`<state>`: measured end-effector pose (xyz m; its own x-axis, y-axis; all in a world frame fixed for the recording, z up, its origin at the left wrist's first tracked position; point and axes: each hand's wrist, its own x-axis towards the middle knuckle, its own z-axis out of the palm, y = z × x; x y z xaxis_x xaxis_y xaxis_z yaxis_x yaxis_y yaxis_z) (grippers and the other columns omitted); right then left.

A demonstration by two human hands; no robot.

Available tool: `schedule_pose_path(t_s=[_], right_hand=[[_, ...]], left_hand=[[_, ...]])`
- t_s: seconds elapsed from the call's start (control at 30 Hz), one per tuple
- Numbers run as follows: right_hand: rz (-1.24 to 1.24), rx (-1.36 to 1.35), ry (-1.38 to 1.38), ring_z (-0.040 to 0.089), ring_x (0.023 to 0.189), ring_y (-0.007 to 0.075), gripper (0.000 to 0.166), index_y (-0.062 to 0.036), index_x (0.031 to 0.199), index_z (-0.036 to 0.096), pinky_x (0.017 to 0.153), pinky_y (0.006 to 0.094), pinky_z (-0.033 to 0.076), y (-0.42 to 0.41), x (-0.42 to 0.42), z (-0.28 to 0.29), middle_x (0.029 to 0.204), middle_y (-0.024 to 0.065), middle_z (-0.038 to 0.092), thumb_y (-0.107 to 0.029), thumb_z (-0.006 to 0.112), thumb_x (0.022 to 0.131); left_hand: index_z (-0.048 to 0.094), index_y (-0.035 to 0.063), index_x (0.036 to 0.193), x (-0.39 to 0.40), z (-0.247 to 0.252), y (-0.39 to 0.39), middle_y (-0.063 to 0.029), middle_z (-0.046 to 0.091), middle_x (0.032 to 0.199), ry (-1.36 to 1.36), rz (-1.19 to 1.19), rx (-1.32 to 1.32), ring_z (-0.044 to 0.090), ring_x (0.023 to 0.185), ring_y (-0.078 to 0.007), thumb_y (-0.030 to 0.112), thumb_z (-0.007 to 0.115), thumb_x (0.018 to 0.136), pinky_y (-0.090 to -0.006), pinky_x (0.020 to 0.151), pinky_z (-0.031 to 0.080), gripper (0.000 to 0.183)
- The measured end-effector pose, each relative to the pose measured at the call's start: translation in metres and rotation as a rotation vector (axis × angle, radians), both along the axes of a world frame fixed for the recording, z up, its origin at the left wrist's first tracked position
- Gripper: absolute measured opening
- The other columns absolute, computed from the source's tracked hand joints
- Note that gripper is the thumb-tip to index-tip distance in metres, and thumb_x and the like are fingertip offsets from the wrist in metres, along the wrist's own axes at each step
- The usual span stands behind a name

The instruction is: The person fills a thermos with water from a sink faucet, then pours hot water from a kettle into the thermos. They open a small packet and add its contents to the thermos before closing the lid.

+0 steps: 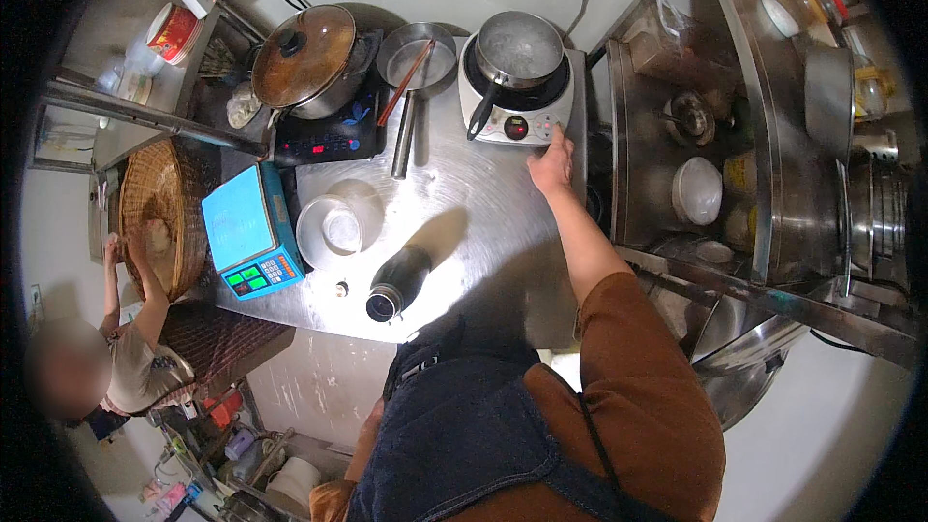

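My right hand (553, 162) reaches to the white electric hot plate (565, 114), its index fingertip at a button on the front control panel. A small red display glows on that panel. On the hot plate stands a metal saucepan (520, 46) with bubbling liquid inside; its black handle points toward me. To its left, a frying pan (415, 58) rests on the steel table with red-brown chopsticks (406, 81) across it. My left hand (372, 422) hangs low beside my dark apron (464, 435), mostly hidden, so its fingers cannot be made out.
A glass-lidded pot (308, 61) sits on a black induction cooker (330, 141). Nearer me are a blue scale (243, 221), a clear plastic bowl (330, 232) and a dark flask (399, 279). Metal shelving (761, 159) borders the right. Another person reaches into a wicker basket (185, 210) at left.
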<state>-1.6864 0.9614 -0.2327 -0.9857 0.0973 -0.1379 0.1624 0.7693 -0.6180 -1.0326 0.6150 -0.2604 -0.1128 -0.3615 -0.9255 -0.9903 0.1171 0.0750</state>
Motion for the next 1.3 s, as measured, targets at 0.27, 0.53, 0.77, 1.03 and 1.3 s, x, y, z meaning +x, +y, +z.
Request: schedule_pose_path(t_s=[0.27, 0.53, 0.77, 1.03, 1.3], right_hand=[[-0.007, -0.032, -0.009, 0.048, 0.145, 0.0467, 0.098, -0.0062, 0.167, 0.033, 0.122, 0.0485, 0.044, -0.003, 0.003, 0.001, 0.155, 0.0296, 0.046, -0.012, 0.083, 0.083], [0.053, 0.007, 0.032, 0.049, 0.143, 0.0478, 0.102, -0.0115, 0.167, 0.031, 0.118, 0.05, 0.047, 0.004, 0.002, -0.005, 0.153, 0.0279, 0.044, -0.011, 0.086, 0.081], [0.091, 0.073, -0.049, 0.049, 0.143, 0.0484, 0.101, -0.0172, 0.168, 0.03, 0.117, 0.0505, 0.048, 0.002, 0.004, 0.008, 0.156, 0.0276, 0.041, -0.012, 0.085, 0.083], [0.099, 0.085, -0.072, 0.051, 0.142, 0.0496, 0.102, -0.0194, 0.169, 0.028, 0.116, 0.0511, 0.05, 0.002, 0.0, 0.006, 0.159, 0.0298, 0.038, -0.014, 0.086, 0.084], [0.085, 0.07, -0.073, 0.052, 0.14, 0.0517, 0.104, -0.0181, 0.17, 0.028, 0.117, 0.0511, 0.049, 0.005, 0.002, 0.003, 0.16, 0.0332, 0.037, -0.015, 0.086, 0.084]], left_hand=[[0.061, 0.0072, 0.149, 0.0, 0.004, 0.008, -0.0194, 0.07, 0.135, 0.011, 0.038, 0.004, 0.066, 0.129, -0.034, 0.043, 0.073, 0.098, -0.0454, 0.113, 0.05, 0.063], [0.059, 0.0077, 0.15, -0.002, 0.003, 0.014, -0.0188, 0.068, 0.138, 0.021, 0.051, 0.012, 0.064, 0.131, -0.0337, 0.045, 0.071, 0.098, -0.0456, 0.114, 0.049, 0.065], [0.058, 0.008, 0.151, -0.001, 0.003, 0.021, -0.0183, 0.066, 0.14, 0.032, 0.075, 0.019, 0.063, 0.132, -0.0334, 0.046, 0.069, 0.099, -0.0458, 0.114, 0.048, 0.066], [0.056, 0.0084, 0.153, -0.002, 0.002, 0.026, -0.0177, 0.064, 0.142, 0.04, 0.087, 0.033, 0.062, 0.133, -0.033, 0.048, 0.067, 0.099, -0.046, 0.115, 0.048, 0.067], [0.055, 0.0089, 0.154, -0.01, 0.005, 0.023, -0.017, 0.063, 0.145, 0.058, 0.101, 0.043, 0.06, 0.135, -0.0327, 0.05, 0.065, 0.1, -0.0462, 0.116, 0.047, 0.069]])
